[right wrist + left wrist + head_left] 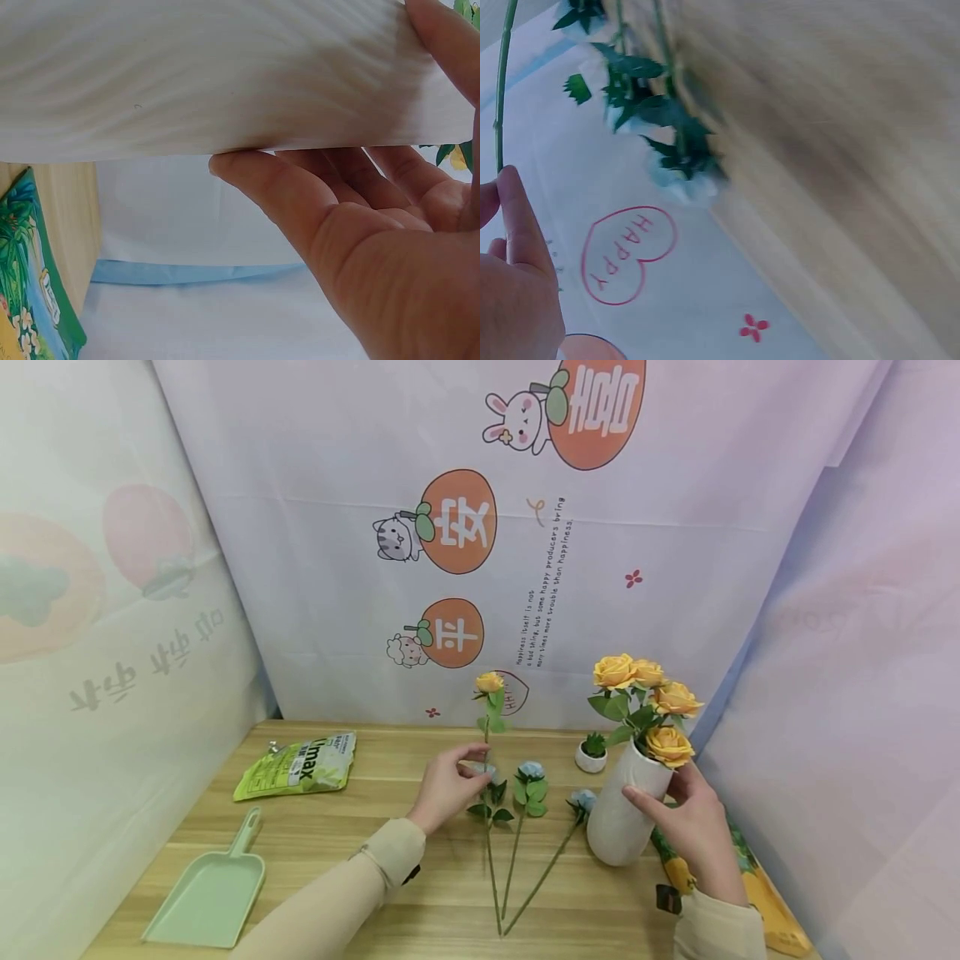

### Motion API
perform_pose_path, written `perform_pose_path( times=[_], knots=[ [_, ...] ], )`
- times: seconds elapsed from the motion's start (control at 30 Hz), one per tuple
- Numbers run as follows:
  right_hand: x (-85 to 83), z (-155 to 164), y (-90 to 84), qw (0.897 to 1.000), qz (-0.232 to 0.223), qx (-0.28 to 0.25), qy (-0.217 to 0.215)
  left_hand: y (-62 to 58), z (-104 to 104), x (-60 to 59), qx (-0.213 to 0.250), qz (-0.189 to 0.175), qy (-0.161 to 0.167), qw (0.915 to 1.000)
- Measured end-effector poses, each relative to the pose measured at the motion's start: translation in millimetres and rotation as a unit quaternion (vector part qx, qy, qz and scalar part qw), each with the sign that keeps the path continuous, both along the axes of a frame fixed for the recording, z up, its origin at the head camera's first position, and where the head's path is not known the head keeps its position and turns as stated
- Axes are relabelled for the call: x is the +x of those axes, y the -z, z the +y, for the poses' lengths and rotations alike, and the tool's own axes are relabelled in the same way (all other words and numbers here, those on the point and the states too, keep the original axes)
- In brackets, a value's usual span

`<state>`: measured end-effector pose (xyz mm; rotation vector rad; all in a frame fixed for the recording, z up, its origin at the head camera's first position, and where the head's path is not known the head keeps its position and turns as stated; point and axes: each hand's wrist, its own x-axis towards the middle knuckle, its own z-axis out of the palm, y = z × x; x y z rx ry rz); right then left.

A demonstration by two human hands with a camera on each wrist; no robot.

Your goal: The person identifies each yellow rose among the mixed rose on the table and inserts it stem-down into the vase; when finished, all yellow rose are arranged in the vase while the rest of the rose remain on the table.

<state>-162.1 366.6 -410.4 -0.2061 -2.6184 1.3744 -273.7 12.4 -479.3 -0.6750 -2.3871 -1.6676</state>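
- Pinching a yellow rose (489,683) upright by its stem, our left hand (447,787) sits mid-tabletop.
- Gripping the white vase (624,810) at right, our right hand (693,827) curls its fingers (262,176) round it.
- Blue flowers (531,770) lie between.

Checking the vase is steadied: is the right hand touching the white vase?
Touching: the right wrist view shows the right hand with thumb and fingers against the white vase.

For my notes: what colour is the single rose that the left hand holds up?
Yellow-orange; the rose on its green stem shows best in the head view.
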Motion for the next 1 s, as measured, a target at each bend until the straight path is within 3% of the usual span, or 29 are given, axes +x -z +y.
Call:
perform_pose_path(
  times=[0.23,0.4,0.63,0.87,1.0],
  knots=[
    [0.1,0,0.7,1.0,0.001,-0.002,0.002,-30.7,20,4.4,0.046,0.013,0.012,0.9988],
    [-0.5,0,1.2,1.0,0.003,-0.005,0.002,-50.2,38,7.2,0.061,0.057,0.025,0.9962],
    [0.0,0,0.9,1.0,0.011,-0.003,0.002,-84.6,69,10.9,0.082,0.136,0.058,0.9856],
    [-0.4,0,2.5,1.0,0.015,-0.011,0.0,-114.6,102,16.5,0.123,0.169,0.076,0.9749],
    [-0.9,0,3.2,1.0,0.015,-0.013,0.001,-129.2,118,16.6,0.144,0.191,0.068,0.9685]
  ],
)
